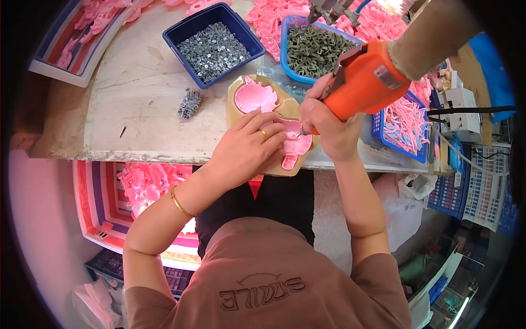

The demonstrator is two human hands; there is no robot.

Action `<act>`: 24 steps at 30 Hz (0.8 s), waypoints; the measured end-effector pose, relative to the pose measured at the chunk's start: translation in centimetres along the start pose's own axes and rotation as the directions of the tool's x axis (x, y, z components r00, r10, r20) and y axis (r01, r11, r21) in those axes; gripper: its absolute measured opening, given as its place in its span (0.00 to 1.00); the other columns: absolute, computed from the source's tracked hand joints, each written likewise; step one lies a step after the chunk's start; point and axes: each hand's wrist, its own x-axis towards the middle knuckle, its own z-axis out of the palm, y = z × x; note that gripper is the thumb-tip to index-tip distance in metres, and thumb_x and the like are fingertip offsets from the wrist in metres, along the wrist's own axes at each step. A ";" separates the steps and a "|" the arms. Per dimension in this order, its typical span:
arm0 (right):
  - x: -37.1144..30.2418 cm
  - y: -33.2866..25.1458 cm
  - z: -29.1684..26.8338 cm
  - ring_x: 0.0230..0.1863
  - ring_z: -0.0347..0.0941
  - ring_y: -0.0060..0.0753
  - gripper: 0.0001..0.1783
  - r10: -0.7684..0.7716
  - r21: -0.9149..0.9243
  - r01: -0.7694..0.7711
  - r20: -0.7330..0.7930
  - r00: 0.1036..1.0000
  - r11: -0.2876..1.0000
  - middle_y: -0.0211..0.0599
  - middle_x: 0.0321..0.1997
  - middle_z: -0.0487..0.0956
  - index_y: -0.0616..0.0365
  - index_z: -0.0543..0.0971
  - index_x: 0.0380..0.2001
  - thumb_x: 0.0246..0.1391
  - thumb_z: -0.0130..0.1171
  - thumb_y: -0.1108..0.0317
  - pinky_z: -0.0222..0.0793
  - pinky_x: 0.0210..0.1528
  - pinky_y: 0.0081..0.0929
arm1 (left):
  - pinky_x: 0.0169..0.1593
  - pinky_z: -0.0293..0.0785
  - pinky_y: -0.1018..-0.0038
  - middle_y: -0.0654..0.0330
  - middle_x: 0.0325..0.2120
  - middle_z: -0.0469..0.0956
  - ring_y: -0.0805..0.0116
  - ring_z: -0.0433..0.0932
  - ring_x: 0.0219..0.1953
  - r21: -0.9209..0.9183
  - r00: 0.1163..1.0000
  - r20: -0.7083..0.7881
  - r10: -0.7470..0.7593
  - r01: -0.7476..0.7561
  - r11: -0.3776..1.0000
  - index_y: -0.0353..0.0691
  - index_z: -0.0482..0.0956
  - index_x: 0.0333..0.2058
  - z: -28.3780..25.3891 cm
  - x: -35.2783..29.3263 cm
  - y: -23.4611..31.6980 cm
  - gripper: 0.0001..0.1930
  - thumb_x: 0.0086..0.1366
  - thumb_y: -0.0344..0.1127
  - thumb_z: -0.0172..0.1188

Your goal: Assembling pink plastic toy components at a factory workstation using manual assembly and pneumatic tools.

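From where I stand, take the pink plastic shell (297, 145) as the middle of a clock dial, with twelve pointing away from the worker. It lies hollow side up in a tan holder (287, 108) at the near edge of the worktable (137, 118), and a rounder pink shell (253, 96) sits in the same holder between ten and eleven.

The left hand (249, 143), a gold ring on one finger, comes in from nine o'clock, palm down. Its fingers are stretched out and a little apart, laid over the shell's near-left side without closing round anything. The right hand (333, 123) is wrapped firmly about an orange power screwdriver (364, 82), whose body slants up toward half past one. The driver's tip points down into the shell; it looks to be touching, though the fingers crowd the spot and I can't be certain.

Around the dial, a spiky clump of screws (189, 103) lies near ten, and a navy bin (256, 50) of small grey metal screws stands toward eleven. A light-blue tub (284, 49) of dark greenish parts is just past twelve, and a blue basket (378, 126) of pink and blue sticks near three. Below the tabletop, at eight, a striped container (87, 197) holds more pink pieces.
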 end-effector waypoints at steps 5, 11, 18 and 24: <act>-0.1 0.5 -0.4 0.13 0.63 0.19 0.04 -0.049 -0.029 0.048 -0.037 0.998 0.998 0.32 0.16 0.70 0.62 0.69 0.26 0.47 0.53 0.80 0.58 0.16 0.18 | 0.62 0.63 0.64 0.61 0.41 0.77 0.62 0.71 0.55 0.006 1.000 0.013 -0.006 0.006 1.000 0.39 0.78 0.38 0.0 0.1 0.0 0.12 0.57 0.38 0.62; 0.7 -0.4 -0.4 0.19 0.67 0.18 0.09 0.048 0.012 -0.049 0.060 0.997 0.999 0.32 0.23 0.73 0.63 0.70 0.36 0.51 0.57 0.77 0.63 0.21 0.18 | 0.62 0.63 0.63 0.60 0.43 0.77 0.61 0.71 0.55 0.043 1.000 -0.001 0.001 -0.001 0.999 0.39 0.78 0.40 0.1 -0.1 0.1 0.13 0.58 0.38 0.61; 4.2 -4.8 1.9 0.40 0.74 0.21 0.24 -0.151 -0.083 0.199 0.399 0.904 0.976 0.35 0.48 0.75 0.63 0.65 0.59 0.64 0.55 0.63 0.71 0.43 0.22 | 0.61 0.65 0.61 0.59 0.47 0.74 0.58 0.70 0.56 0.006 0.996 -0.067 -0.054 0.054 0.998 0.40 0.76 0.43 -1.0 -0.6 0.7 0.15 0.57 0.36 0.64; 5.2 -9.7 2.0 0.41 0.76 0.25 0.21 -0.309 -0.264 0.328 0.114 0.944 0.907 0.36 0.45 0.78 0.63 0.71 0.55 0.67 0.50 0.59 0.71 0.44 0.22 | 0.61 0.65 0.58 0.58 0.51 0.73 0.55 0.68 0.57 0.001 0.989 -0.076 -0.129 0.130 0.992 0.45 0.76 0.45 -1.3 -2.1 0.6 0.16 0.58 0.37 0.64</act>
